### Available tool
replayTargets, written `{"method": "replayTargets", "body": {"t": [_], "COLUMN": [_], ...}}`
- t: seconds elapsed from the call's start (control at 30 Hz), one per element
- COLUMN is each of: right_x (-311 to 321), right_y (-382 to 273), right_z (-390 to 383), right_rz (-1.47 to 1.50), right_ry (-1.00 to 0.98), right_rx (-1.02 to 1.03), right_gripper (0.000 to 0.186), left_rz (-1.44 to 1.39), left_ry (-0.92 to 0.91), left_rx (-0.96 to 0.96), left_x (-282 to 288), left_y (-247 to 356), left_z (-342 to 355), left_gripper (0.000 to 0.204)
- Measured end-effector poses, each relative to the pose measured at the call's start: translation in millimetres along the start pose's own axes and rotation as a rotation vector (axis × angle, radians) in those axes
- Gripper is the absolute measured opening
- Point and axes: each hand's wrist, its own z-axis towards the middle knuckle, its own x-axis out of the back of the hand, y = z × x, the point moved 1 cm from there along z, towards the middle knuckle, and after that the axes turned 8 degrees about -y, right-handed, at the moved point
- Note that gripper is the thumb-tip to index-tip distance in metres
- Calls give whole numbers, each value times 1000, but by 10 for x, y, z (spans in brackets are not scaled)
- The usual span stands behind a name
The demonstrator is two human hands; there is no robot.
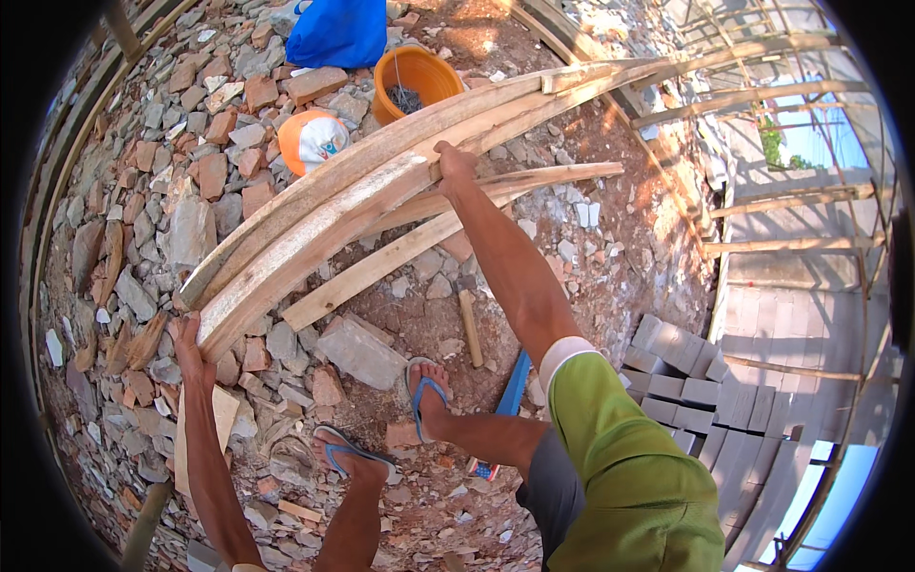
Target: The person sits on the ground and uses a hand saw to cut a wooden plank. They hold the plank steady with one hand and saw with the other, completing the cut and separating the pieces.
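Observation:
Several long wooden planks lie bundled across the view, bowed by the lens. The near thick wooden beam [315, 229] has white, plaster-like smears on its upper face. At its left end, my left hand [191, 345] grips the beam's end. Farther along, my right hand [456, 168] is closed over the beam's edge, with the thumb on top and most fingers hidden. A longer plank [381, 143] lies along its far side. Beneath and nearer me are another plank [400, 253] and a wooden-handled hammer [471, 329], its head partly seen.
Broken brick rubble [172, 181] covers the left ground. An orange bucket [389, 71] with wire or nails stands beyond the planks, beside a blue bag [334, 33] and an orange-white cap [310, 143]. A long blue tool [515, 381] lies near my feet. Grey blocks [686, 391] are stacked right.

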Motion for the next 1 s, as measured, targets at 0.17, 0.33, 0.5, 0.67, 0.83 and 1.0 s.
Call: {"method": "replayTargets", "body": {"t": [0.17, 0.33, 0.5, 0.67, 0.83, 1.0], "right_x": [-101, 394, 685, 412, 536, 455], "right_y": [-672, -899, -882, -793, -646, -876], "right_z": [-960, -669, 458, 640, 1020, 667], "right_rz": [324, 321, 264, 245, 292, 395], "right_ry": [-701, -495, -320, -227, -38, -43], "right_rx": [-251, -331, -161, -181, 87, 88], "right_gripper": [109, 121, 89, 55, 69, 71], "left_rz": [-39, -48, -77, -118, -87, 33], "left_ry": [75, 37, -3, 10, -76, 60], "left_rx": [3, 27, 40, 44, 5, -87], "left_x": [273, 27, -2, 254, 166, -62], "left_y": [144, 361, 119, -128, -193, 237], "left_z": [-59, -82, -114, -271, -208, -372], "left_gripper": [86, 68, 49, 41, 56, 76]}}
